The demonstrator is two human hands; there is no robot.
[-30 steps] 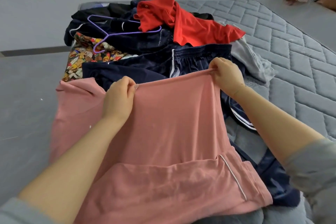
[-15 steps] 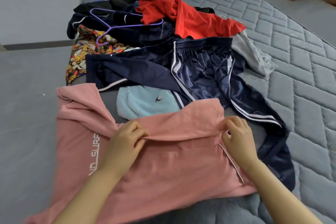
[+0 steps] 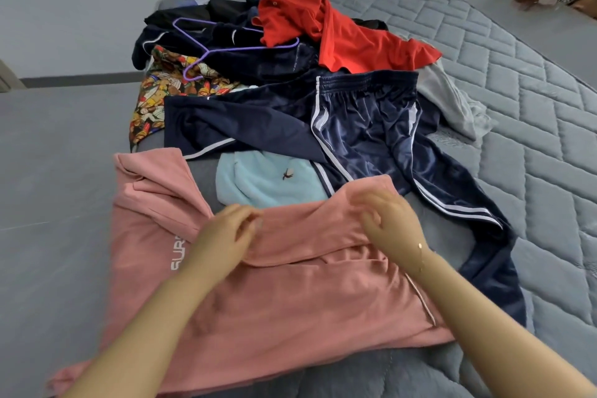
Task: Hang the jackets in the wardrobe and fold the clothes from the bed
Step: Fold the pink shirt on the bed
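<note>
A pink garment (image 3: 290, 294) with white lettering on its left part lies spread on the near end of the grey quilted mattress (image 3: 533, 145), its upper portion folded down over the lower in a soft roll. The left hand (image 3: 226, 236) rests on the left end of that fold, fingers curled toward the cloth; motion blur hides whether they pinch it or merely touch. The right hand (image 3: 391, 220) sits at the right end of the fold with its fingers loosely bent over the fabric, also blurred, so its grip cannot be told. Just beyond the fold lies a light blue garment (image 3: 268, 181) with a small dark emblem, partly covered by navy track trousers (image 3: 371, 136) with white side stripes that trail along the pink garment's right edge. Farther back sits a heap: a red shirt (image 3: 339, 32) on top, dark clothing beneath it with a purple hanger (image 3: 206, 52) lying across, a bright cartoon-print cloth (image 3: 161, 100) at the left, and a pale grey garment (image 3: 452, 100) at the right.
</note>
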